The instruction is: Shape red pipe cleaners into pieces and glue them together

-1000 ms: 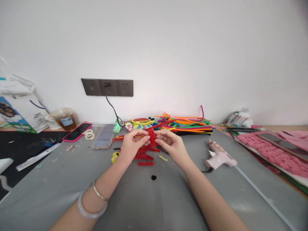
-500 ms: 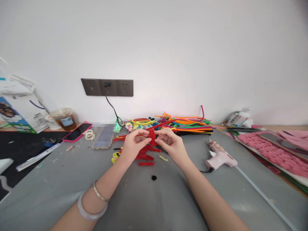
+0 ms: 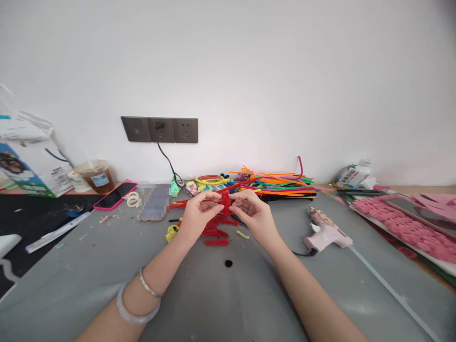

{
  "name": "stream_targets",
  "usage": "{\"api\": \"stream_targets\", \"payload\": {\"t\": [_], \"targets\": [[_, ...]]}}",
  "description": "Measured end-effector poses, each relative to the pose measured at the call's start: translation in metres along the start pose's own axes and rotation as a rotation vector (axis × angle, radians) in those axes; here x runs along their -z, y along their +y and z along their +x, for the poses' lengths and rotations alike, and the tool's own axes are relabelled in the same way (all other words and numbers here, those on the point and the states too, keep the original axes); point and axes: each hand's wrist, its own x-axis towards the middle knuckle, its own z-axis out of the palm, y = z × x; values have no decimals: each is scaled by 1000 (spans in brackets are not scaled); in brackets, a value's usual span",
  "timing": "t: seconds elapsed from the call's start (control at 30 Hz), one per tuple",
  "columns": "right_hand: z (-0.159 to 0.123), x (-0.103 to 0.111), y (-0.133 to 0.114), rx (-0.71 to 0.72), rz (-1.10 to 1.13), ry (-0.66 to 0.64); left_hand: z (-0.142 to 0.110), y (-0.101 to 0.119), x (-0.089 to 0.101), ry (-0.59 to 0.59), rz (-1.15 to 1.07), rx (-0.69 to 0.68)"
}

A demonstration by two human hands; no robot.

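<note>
Between my two hands, above the mat, is a small bundle of red pipe cleaners (image 3: 226,203) set side by side. My left hand (image 3: 203,209) pinches its left edge between thumb and fingers. On the opposite edge, my right hand (image 3: 251,211) grips it the same way. Short cut red pipe cleaner pieces (image 3: 216,242) lie on the mat just below. A yellow fuzzy piece (image 3: 172,232) sits beside my left wrist, and a short pale yellow piece (image 3: 242,234) rests under my right hand. Nearer to me is a black pompom-like dot (image 3: 228,263).
Many coloured pipe cleaners (image 3: 281,183) are heaped along the wall. A pink hot glue gun (image 3: 326,235) with a long glue stick lies to the right. On the left are a pink-cased phone (image 3: 116,195), a second phone (image 3: 155,202) and a drink cup (image 3: 98,176).
My hands keep the same pinch on the red pipe cleaner bundle. Only a very slight shift of the whole view is visible.
</note>
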Motion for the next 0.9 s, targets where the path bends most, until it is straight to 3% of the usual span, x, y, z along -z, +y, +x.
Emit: {"api": "stream_targets", "payload": {"t": [0.9], "targets": [[1,0,0,-29,9,-5,1,-4,0,-23,34,-61]]}}
